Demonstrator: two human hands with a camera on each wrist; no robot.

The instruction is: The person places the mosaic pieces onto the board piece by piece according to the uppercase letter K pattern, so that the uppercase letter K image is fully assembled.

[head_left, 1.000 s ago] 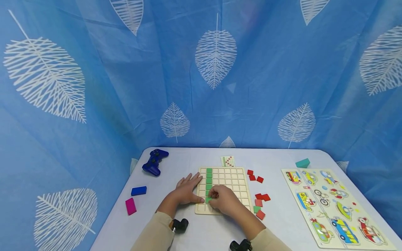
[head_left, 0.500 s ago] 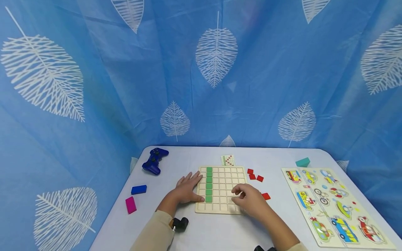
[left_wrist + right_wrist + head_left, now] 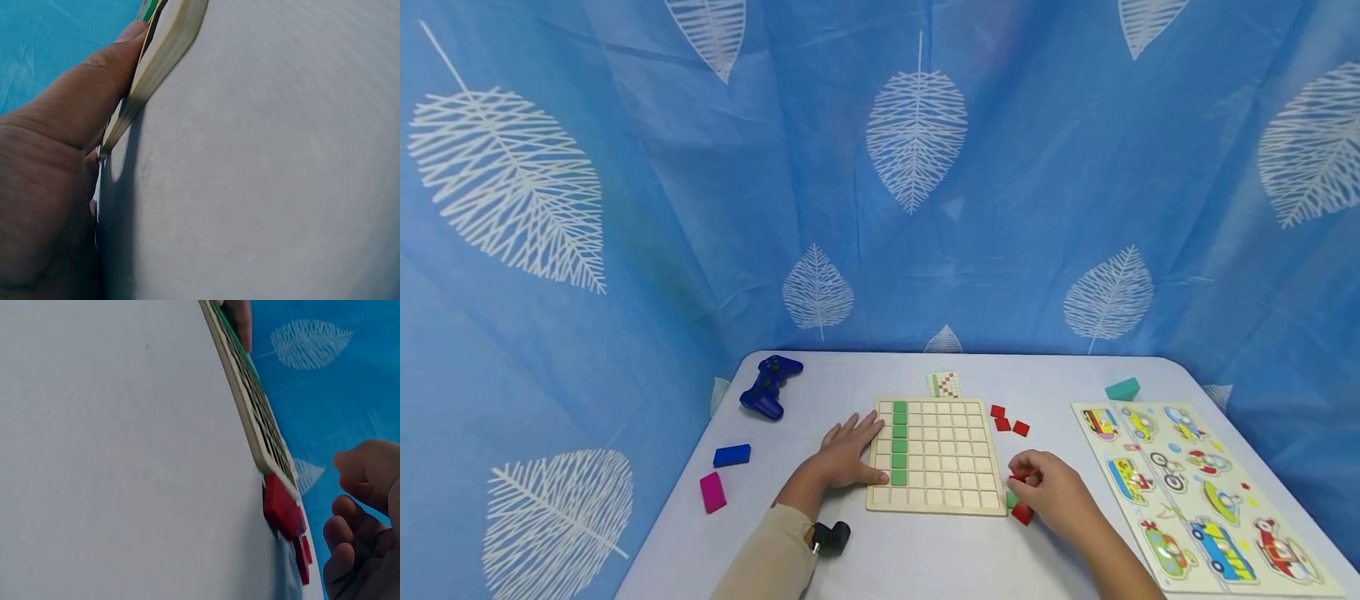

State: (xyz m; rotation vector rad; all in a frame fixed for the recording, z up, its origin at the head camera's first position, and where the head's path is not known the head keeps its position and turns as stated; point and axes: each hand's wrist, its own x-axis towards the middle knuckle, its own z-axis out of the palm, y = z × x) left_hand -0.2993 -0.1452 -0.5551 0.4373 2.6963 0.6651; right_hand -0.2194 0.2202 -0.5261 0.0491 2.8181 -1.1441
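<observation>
Grid board [image 3: 952,481] lies flat on the white table in front of me, same place as a second ago; second column from the left is green down to one bare cell at the bottom. My left hand [image 3: 847,457] hasn't moved: fingers straight and spread, thumb resting on the board's left edge near the lowest green. Right hand [image 3: 1056,490] is the change: a second ago it was at that lowest green, half a second ago over the board's right side, now past the right edge, above the loose pieces. Thumb and forefinger bent, red showing between them; can't tell if I have hold of a tile or am just over it. Pattern card [image 3: 944,384] sits just beyond the far edge; looks like a green column and a stepped red line, small print. Green tiles [image 3: 898,447] on the board: six, none added over this second. Loose: three red tiles [image 3: 1002,425] up top, a green tile [image 3: 1011,499] and a red tile [image 3: 1022,513] partly under my hand. My read: placing paused, fetching stage; column one short, reds all undone.
</observation>
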